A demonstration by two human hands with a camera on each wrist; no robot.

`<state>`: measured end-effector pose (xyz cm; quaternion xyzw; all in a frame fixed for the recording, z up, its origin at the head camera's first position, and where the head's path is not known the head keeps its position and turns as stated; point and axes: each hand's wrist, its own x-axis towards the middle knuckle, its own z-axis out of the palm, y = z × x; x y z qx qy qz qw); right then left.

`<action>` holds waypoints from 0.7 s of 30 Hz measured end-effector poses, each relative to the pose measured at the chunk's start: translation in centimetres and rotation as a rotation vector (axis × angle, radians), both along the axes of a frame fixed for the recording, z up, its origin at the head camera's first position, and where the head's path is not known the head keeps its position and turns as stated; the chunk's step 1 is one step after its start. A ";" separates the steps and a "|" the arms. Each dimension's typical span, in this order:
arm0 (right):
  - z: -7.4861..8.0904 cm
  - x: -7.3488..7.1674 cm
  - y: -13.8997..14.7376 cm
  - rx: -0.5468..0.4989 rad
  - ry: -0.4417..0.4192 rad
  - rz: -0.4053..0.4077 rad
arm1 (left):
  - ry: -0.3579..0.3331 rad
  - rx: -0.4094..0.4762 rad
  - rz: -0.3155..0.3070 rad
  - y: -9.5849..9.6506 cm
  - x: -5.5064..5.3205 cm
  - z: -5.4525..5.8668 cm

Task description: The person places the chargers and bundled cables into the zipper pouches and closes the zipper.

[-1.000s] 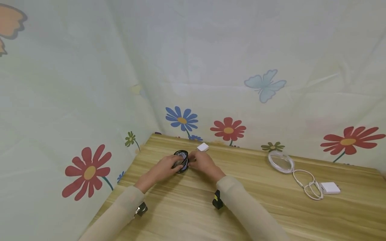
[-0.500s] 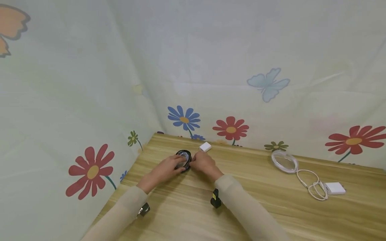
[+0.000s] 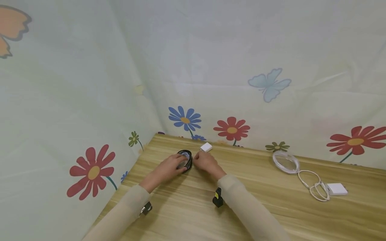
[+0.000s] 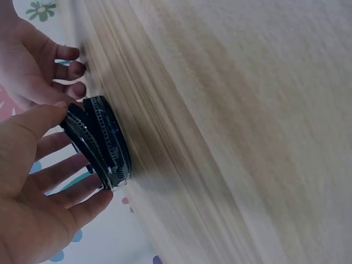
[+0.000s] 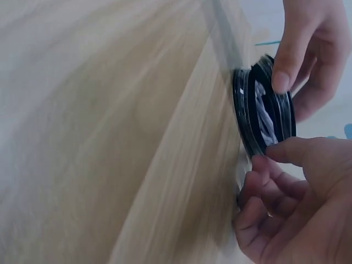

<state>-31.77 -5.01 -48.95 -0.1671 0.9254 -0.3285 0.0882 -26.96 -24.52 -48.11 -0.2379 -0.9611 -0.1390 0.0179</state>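
Note:
A round black thing (image 3: 188, 162) made of ring-like bands stands on edge on the wooden table. Its bands (image 4: 104, 135) carry a chain-like pattern, and they part in a V at one end. Something pale (image 5: 264, 115) shows inside the ring; its kind is not clear. My left hand (image 3: 167, 170) grips it from the left, thumb on one side and fingers on the other. From the right, my right hand (image 3: 208, 164) pinches its edge between thumb and curled forefinger. The right hand's other fingers (image 5: 250, 220) are bent beneath, holding nothing visible.
Just behind my right hand lies a small white block (image 3: 206, 147). Farther right are a coiled clear-white cord (image 3: 285, 162), a thin white cable (image 3: 316, 190) and a white charger (image 3: 337, 189). A flower-printed sheet (image 3: 193, 83) hangs behind and left of the table (image 3: 253, 160).
The head view has turned slightly left, so everything sits a little farther right. Both hands stay at the black thing, which now shows a rounder outline.

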 end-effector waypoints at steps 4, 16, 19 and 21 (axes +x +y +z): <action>0.3 -0.5 0.7 0.001 0.153 -0.050 | -0.010 0.021 0.012 -0.1 -0.1 -0.2; -1.0 -3.0 3.1 0.137 0.341 0.097 | -0.067 0.080 0.076 -0.3 0.1 0.2; -1.2 -3.3 3.3 0.124 0.357 0.129 | -0.070 0.081 0.086 -0.3 0.2 0.3; -1.2 -3.5 3.2 0.116 0.391 0.143 | -0.065 0.083 0.088 -0.2 0.3 0.3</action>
